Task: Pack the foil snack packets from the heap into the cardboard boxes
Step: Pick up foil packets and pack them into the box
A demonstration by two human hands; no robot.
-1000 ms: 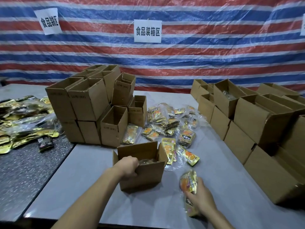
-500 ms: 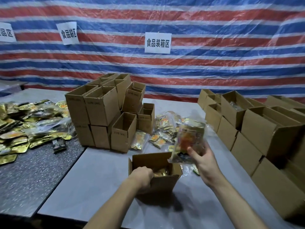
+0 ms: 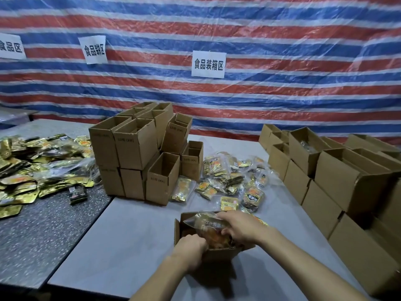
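Your right hand (image 3: pixel 240 229) curls its fingers over a clear bag of foil packets (image 3: pixel 206 223), which sits in the mouth of the open box (image 3: pixel 219 254). Your left hand (image 3: pixel 191 246) grips the box's near rim. Just behind the box, the heap (image 3: pixel 227 177) of packets lies on the pale grey desk (image 3: pixel 134 235), between a stack of boxes (image 3: pixel 134 148) and rows of boxes (image 3: pixel 347 183) on the right. A striped red-and-blue tarp (image 3: pixel 282 94) with paper signs (image 3: pixel 208 64) closes off the room behind.
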